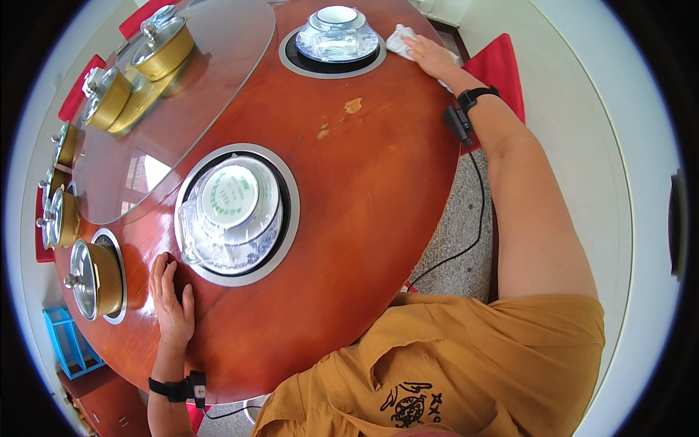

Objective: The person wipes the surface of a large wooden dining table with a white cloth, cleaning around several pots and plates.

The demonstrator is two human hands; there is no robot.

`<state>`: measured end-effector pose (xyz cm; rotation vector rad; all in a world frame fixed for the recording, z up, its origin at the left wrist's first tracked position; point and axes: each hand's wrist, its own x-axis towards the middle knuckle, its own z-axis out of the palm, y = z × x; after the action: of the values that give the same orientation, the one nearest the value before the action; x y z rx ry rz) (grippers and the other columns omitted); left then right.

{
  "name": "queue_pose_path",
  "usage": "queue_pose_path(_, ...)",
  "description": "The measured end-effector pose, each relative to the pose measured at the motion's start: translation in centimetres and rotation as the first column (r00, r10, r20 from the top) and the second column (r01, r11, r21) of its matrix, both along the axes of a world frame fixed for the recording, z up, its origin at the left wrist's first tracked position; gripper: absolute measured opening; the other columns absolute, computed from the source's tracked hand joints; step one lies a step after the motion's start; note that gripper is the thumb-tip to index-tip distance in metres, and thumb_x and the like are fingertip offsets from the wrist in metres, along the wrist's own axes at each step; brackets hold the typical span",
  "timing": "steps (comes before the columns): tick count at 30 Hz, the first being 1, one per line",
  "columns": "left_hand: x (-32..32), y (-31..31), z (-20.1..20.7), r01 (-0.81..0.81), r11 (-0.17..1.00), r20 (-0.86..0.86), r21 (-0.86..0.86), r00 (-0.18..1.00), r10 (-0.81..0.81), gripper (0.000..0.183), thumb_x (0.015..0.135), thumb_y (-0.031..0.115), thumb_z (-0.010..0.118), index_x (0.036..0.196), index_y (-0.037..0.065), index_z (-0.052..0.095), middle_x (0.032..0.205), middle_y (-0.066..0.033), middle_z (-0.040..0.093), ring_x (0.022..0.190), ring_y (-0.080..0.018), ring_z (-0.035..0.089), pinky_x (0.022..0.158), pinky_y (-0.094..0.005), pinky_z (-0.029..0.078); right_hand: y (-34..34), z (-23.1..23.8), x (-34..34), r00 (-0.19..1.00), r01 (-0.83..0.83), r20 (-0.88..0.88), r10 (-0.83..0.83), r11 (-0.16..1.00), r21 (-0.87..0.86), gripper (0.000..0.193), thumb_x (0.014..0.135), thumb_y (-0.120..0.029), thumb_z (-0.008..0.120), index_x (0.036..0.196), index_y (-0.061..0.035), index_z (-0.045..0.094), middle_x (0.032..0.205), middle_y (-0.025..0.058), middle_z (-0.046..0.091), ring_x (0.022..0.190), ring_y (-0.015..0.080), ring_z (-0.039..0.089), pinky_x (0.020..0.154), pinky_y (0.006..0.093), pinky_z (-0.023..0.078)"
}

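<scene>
My right hand (431,58) reaches to the far right edge of the wooden table and presses on a white cloth (400,42). Just left of the cloth, a plastic-wrapped stack of dishes (337,45) stands on a round black burner with a silver ring. My left hand (173,302) lies flat on the tabletop, fingers stretched out and holding nothing. Close beyond it is a second wrapped dish set (233,211), topped by an upturned white bowl, on another ringed burner. To the left of that hand stands a gold pot (108,280) with a glass lid.
A round glass turntable (211,87) covers the table's middle, carrying gold lidded pots (162,54). More gold pots line the far left edge. Red chairs (502,73) surround the table (364,204). A black cable (477,218) hangs from my right wrist. A blue rack (69,339) sits lower left.
</scene>
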<state>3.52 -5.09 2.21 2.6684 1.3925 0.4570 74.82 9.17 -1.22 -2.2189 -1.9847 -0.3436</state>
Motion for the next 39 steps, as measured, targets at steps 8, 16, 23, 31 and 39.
queue_pose_path(8,-0.3,-0.4,-0.6,0.005,0.998,0.072,0.058,0.997,-0.009,0.042,0.083,0.009,0.059,0.123,-0.002,0.049,0.136,-0.0212,0.044,0.127,-0.0404,0.04,0.107,-0.047,0.03,-5.9,0.5,-9.8,0.972,-0.235,-0.015,0.235,0.972,-0.012,0.045,0.097,-0.035,0.04,0.141,-0.0287,0.041,0.143,0.0144,0.041,0.129,0.0312,0.043,0.105,0.0447,0.035)
queue_pose_path(16,-1.0,-0.1,-1.2,0.042,0.992,0.135,0.117,0.989,-0.058,0.039,0.083,0.009,0.06,0.12,-0.001,0.051,0.134,-0.0211,0.046,0.125,-0.0404,0.041,0.106,-0.0467,0.032,-15.1,2.9,-19.7,0.779,-0.627,0.076,0.623,0.771,0.111,0.043,0.089,-0.025,0.052,0.131,-0.0143,0.051,0.127,0.0163,0.05,0.116,0.0307,0.05,0.097,0.0422,0.04)
queue_pose_path(23,-0.9,-0.4,-1.2,0.035,0.996,0.149,0.076,0.988,-0.046,0.037,0.083,0.009,0.06,0.118,-0.002,0.053,0.134,-0.0202,0.046,0.126,-0.0397,0.041,0.106,-0.0452,0.033,-25.5,3.8,-27.5,0.706,-0.704,-0.114,0.7,0.71,-0.001,0.052,0.085,-0.027,0.06,0.135,-0.0235,0.048,0.141,0.0106,0.04,0.13,0.0317,0.039,0.106,0.0473,0.029)
queue_pose_path(31,-0.6,-0.7,-0.7,0.017,0.998,0.131,0.053,0.991,-0.024,0.037,0.085,0.009,0.058,0.12,-0.002,0.052,0.133,-0.0227,0.047,0.124,-0.0405,0.044,0.105,-0.0444,0.035,-29.9,4.5,-30.2,0.647,-0.718,-0.312,0.696,0.694,0.06,0.046,0.082,-0.027,0.066,0.127,-0.0255,0.056,0.141,0.0069,0.045,0.13,0.0282,0.039,0.107,0.046,0.029)
queue_pose_path(39,-0.8,-0.8,-0.8,0.017,0.999,0.109,0.05,0.994,-0.022,0.037,0.085,0.009,0.057,0.12,-0.002,0.052,0.134,-0.0228,0.046,0.124,-0.0402,0.045,0.104,-0.0443,0.036,-26.7,3.1,-25.3,0.79,-0.608,0.038,0.611,0.776,0.165,0.042,0.083,-0.024,0.058,0.125,-0.0223,0.057,0.129,0.0075,0.052,0.118,0.0279,0.05,0.1,0.0431,0.036)
